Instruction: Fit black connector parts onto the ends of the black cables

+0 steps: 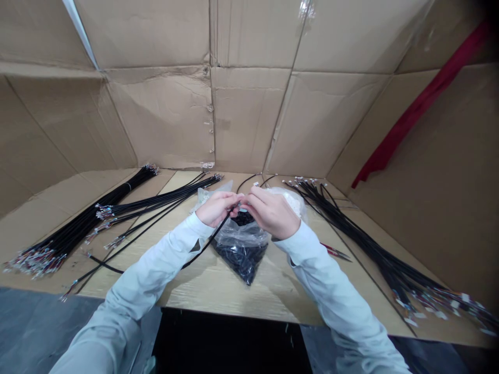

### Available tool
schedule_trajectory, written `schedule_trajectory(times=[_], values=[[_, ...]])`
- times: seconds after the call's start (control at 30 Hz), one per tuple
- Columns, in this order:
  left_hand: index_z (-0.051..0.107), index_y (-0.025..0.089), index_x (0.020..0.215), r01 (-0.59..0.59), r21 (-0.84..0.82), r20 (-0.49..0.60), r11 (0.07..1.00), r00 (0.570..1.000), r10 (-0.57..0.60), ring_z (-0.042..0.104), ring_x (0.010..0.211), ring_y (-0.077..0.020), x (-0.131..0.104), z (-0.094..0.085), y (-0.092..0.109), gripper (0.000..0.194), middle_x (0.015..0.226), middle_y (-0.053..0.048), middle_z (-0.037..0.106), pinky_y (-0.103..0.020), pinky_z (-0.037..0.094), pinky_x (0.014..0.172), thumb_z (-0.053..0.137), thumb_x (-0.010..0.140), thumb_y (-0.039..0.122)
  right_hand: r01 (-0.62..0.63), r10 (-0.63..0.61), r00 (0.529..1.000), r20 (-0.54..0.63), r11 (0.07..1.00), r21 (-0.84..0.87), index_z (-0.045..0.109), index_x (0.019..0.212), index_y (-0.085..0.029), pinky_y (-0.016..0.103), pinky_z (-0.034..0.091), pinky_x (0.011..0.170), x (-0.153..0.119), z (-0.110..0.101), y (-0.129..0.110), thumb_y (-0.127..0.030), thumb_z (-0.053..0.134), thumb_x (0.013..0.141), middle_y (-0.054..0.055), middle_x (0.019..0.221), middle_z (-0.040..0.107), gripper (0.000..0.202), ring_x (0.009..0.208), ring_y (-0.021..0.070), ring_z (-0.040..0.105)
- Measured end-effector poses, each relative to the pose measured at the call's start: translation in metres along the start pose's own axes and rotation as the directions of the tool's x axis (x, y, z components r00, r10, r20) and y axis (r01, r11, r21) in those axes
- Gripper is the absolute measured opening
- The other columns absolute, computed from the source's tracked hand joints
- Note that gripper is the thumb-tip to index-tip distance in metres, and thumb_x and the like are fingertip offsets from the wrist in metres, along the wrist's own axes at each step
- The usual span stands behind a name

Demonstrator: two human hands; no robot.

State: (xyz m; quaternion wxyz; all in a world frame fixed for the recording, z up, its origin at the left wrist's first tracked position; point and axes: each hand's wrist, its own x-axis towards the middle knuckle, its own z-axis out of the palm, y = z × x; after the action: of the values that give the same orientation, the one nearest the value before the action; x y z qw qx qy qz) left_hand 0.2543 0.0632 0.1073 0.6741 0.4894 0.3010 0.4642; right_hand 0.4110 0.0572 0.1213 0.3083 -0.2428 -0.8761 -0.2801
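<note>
Pinching a slender black cable [212, 237] (gently curved), left hand [217, 208] meets right hand [272, 212], whose hold is unclear.

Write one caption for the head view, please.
Both hands meet at a black cable over a clear bag of black parts, between cable bundles.

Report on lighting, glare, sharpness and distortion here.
Head view: diffuse light, with glare near the top of the cardboard and sheen on the front bag; head view: upper right corner dark; head view: lower-right connectors look soft, and detail where left hand and right hand meet is unclear; head view: wide-angle stretch splays the cardboard's folds.
</note>
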Motion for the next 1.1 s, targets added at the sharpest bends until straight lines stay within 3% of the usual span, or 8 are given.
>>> schedule_trajectory(times=[0.17,0.33,0.4,0.47,0.67,0.8,0.93,1.1], values=[[0.056,0.009,0.07,-0.148,-0.028,-0.098,0.989,0.985,0.144,0.045,0.053,-0.0051,-0.002,0.004,0.003,0.028,0.061,0.001,0.051,-0.019,0.033,0.05,0.069,0.061,0.031,-0.28,0.327,0.944,-0.049,0.87,0.405,0.059,0.084,-0.012,0.018,0.035,0.061,0.003,0.004,-0.003,-0.03,0.043,0.086,0.004,0.074,0.054,0.024,0.066,0.0067,0.048],[0.055,0.011,0.072,-0.283,0.053,-0.187,0.958,0.939,0.288,0.047,0.056,-0.0061,-0.004,0.006,0.0,0.027,0.066,0.002,0.052,-0.02,0.036,0.054,0.066,0.065,0.034,-0.596,0.732,0.658,0.174,0.366,0.715,0.061,0.077,-0.012,0.019,0.036,0.056,0.007,0.009,-0.019,-0.032,0.052,0.078,0.003,0.072,0.058,0.022,0.061,0.0063,0.048],[0.055,0.012,0.075,-0.338,0.074,-0.208,0.938,0.915,0.346,0.048,0.059,-0.0068,-0.003,0.006,-0.003,0.027,0.068,0.001,0.053,-0.02,0.038,0.056,0.063,0.067,0.036,-0.597,0.765,0.594,0.248,0.212,0.774,0.061,0.078,-0.011,0.019,0.037,0.056,0.008,0.013,-0.027,-0.03,0.057,0.072,0.002,0.07,0.059,0.02,0.059,0.0062,0.048],[0.054,0.012,0.077,-0.386,0.073,-0.221,0.92,0.893,0.392,0.049,0.061,-0.0076,-0.001,0.007,-0.008,0.027,0.07,0.001,0.053,-0.02,0.04,0.057,0.062,0.069,0.037,-0.564,0.794,0.561,0.235,0.159,0.81,0.062,0.078,-0.011,0.019,0.038,0.056,0.009,0.017,-0.033,-0.03,0.059,0.07,0.002,0.068,0.058,0.02,0.059,0.0064,0.048],[0.052,0.015,0.079,-0.482,0.132,-0.267,0.866,0.824,0.499,0.051,0.066,-0.0077,0.0,0.013,-0.023,0.026,0.077,0.0,0.054,-0.021,0.042,0.066,0.057,0.074,0.04,-0.51,0.858,0.495,0.136,0.161,0.845,0.063,0.077,-0.012,0.02,0.04,0.057,0.012,0.029,-0.04,-0.035,0.063,0.068,0.001,0.063,0.055,0.025,0.057,0.0068,0.048],[0.05,0.016,0.079,-0.512,0.118,-0.283,0.851,0.804,0.523,0.049,0.065,-0.0074,0.0,0.015,-0.028,0.024,0.073,0.001,0.052,-0.021,0.042,0.066,0.055,0.076,0.039,-0.492,0.861,0.499,0.096,0.191,0.849,0.063,0.077,-0.012,0.02,0.04,0.056,0.012,0.032,-0.039,-0.036,0.059,0.072,0.001,0.063,0.055,0.025,0.057,0.0071,0.049],[0.052,0.014,0.075,-0.459,0.072,-0.257,0.885,0.849,0.461,0.051,0.066,-0.008,0.0,0.013,-0.022,0.024,0.069,0.002,0.054,-0.021,0.042,0.065,0.057,0.073,0.038,-0.513,0.817,0.575,-0.051,0.409,0.755,0.062,0.078,-0.013,0.019,0.038,0.055,0.01,0.029,-0.04,-0.03,0.053,0.078,0.001,0.066,0.054,0.02,0.059,0.0062,0.047],[0.059,0.012,0.077,-0.374,0.212,-0.249,0.903,0.873,0.42,0.053,0.068,-0.0082,0.001,0.003,-0.004,0.024,0.074,-0.001,0.059,-0.02,0.043,0.065,0.065,0.065,0.032,-0.513,0.666,0.708,-0.235,0.713,0.478,0.06,0.082,-0.013,0.018,0.036,0.057,0.007,0.03,-0.039,-0.021,0.046,0.083,0.002,0.072,0.053,0.016,0.06,0.0057,0.045]])
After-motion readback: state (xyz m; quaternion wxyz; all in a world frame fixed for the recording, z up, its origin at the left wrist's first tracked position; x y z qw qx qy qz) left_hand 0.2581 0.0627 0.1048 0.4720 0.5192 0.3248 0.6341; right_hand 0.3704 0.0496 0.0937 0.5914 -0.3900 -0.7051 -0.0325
